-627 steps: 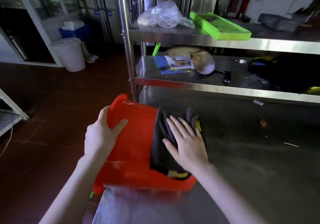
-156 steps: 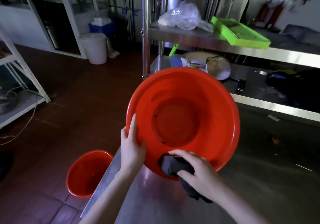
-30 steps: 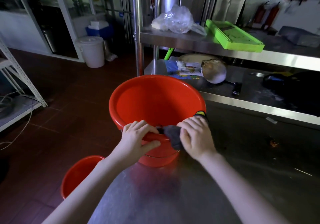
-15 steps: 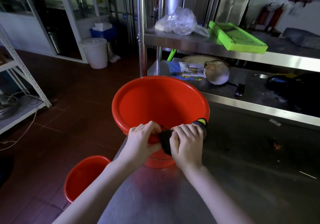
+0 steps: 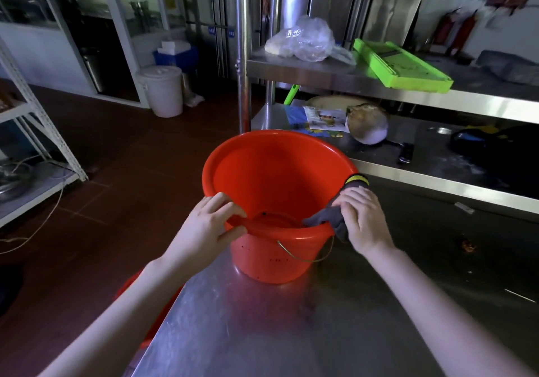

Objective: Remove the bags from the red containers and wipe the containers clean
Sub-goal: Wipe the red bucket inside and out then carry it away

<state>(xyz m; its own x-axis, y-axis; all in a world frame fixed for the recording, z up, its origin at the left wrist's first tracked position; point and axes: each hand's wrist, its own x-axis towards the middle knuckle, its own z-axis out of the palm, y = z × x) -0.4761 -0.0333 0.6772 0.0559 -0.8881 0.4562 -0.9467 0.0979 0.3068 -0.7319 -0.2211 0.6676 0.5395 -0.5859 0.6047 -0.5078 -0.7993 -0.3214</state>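
Buckets: two, tabletop bucket (image 5: 277,178), lower bucket (image 5: 159,322); cloth (image 5: 329,216) one.

Dim kitchen around a steel shelf rack (image 5: 306,77).
Left of the rack: dark red tiled floor (image 5: 131,155), a white lidded bin (image 5: 162,90), glazed partitions (image 5: 140,3) beyond.

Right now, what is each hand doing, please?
Left hand: grips the near rim of the red bucket.
Right hand: holds the dark cloth against the rim.
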